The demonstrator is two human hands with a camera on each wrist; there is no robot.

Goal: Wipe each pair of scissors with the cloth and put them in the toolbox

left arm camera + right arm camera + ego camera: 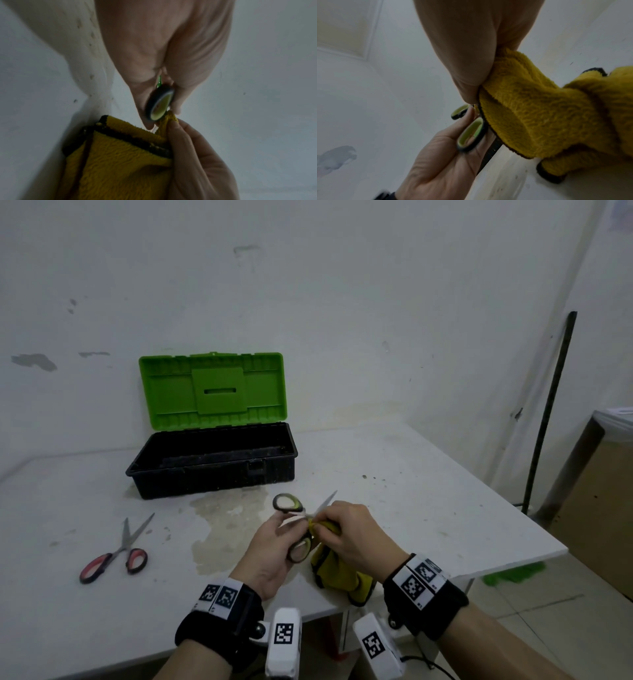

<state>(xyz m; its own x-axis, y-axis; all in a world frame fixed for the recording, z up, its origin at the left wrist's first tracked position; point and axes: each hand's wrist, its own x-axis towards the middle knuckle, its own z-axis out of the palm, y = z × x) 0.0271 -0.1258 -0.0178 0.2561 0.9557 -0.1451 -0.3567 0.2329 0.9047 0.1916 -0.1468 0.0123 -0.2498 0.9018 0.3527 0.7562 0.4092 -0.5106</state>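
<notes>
My left hand (274, 546) holds a pair of black scissors with yellow-green handle loops (287, 503) above the table's front; the blades are spread apart, one tip pointing up right. One loop (160, 102) (470, 134) lies against my left fingers. My right hand (346, 530) pinches a yellow cloth (337, 571) (118, 155) (539, 116) against the scissors near the pivot; the rest of the cloth hangs to the table. A second pair, red-handled scissors (118, 553), lies on the table at the left. The toolbox (212, 463), black with a raised green lid (212, 390), stands open behind.
The white table (411, 491) carries a stained patch in front of the toolbox and ends at an edge on the right. A dark pole (548, 412) leans on the wall at the right, beside a cardboard box (599, 491). A wall runs close behind the toolbox.
</notes>
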